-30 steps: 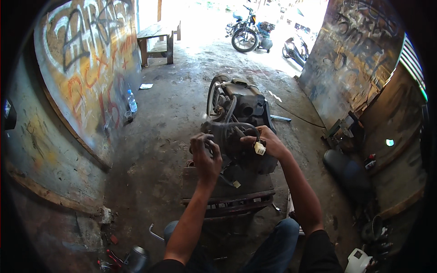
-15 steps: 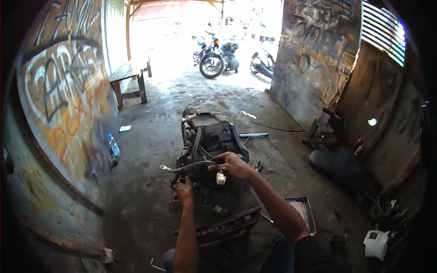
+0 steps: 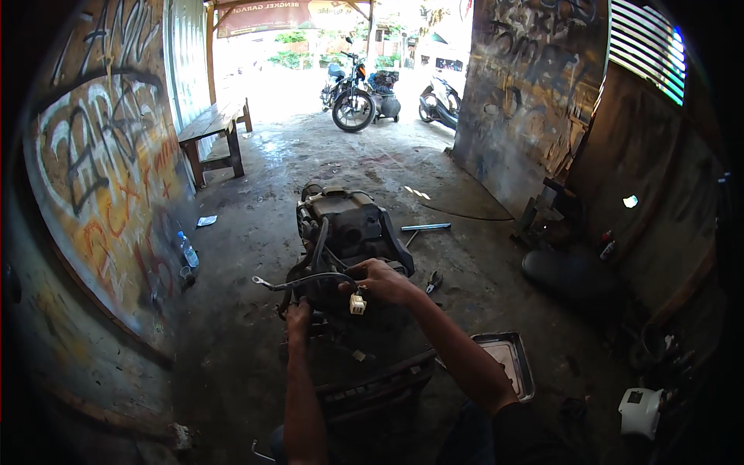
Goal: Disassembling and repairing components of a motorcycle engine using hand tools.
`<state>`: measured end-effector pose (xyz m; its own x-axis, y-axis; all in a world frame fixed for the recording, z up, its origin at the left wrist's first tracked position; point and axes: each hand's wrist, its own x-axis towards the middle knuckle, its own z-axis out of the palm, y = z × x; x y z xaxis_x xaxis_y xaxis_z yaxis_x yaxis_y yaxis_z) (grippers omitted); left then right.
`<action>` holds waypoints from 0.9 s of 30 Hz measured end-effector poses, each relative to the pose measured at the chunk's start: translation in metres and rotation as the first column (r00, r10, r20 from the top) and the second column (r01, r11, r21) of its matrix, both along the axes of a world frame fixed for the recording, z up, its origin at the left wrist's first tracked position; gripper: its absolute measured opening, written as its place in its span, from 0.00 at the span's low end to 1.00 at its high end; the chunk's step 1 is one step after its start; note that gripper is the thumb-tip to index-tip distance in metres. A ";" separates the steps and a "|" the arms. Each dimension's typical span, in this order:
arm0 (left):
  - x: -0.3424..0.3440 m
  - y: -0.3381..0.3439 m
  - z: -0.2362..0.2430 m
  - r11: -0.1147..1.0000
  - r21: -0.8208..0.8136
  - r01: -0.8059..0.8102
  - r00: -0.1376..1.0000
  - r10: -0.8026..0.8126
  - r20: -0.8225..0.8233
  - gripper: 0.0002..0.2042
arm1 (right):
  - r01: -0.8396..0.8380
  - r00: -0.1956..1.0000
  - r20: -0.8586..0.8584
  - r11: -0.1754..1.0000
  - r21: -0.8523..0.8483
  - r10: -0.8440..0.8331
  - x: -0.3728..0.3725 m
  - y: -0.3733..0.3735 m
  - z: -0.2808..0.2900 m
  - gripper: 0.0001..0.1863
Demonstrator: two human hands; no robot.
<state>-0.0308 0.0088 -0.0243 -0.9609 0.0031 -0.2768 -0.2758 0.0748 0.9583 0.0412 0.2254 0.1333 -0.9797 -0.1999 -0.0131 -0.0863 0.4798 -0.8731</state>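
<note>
At frame centre, right hand (image 3: pixel 384 280) pinches a black cable bundle (image 3: pixel 310 280) with a white plug (image 3: pixel 357 303) dangling at 6 o'clock; left hand (image 3: pixel 298 316) clenches the bundle lower. Bundle lies atop the stripped scooter body (image 3: pixel 349 229); likely light, floppy, plug brittle — grip the sheathing.

The engine (image 3: pixel 345 232) sat mid-frame on the floor, with the tray (image 3: pixel 508 364) to its lower right and pliers (image 3: pixel 433 282) just right of it. A bench (image 3: pixel 215 132) stood at upper left, a bottle (image 3: pixel 188 251) by the left wall, and motorbikes (image 3: pixel 356 97) at top centre.
</note>
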 end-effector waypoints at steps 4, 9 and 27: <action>-0.011 -0.002 -0.009 0.999 -0.003 0.032 0.999 -0.032 0.002 0.29 | -0.006 0.999 -0.052 1.000 -0.026 0.004 -0.003 0.002 -0.005 0.25; -0.046 -0.016 -0.053 0.984 -0.168 0.057 0.993 -0.074 -0.097 0.25 | -0.027 0.999 -0.041 0.999 -0.031 0.026 -0.002 0.004 -0.004 0.23; -0.035 -0.018 -0.041 0.634 -0.771 0.063 0.765 -0.527 -0.371 0.22 | -0.037 0.999 0.027 0.992 -0.124 0.040 -0.002 0.002 -0.009 0.25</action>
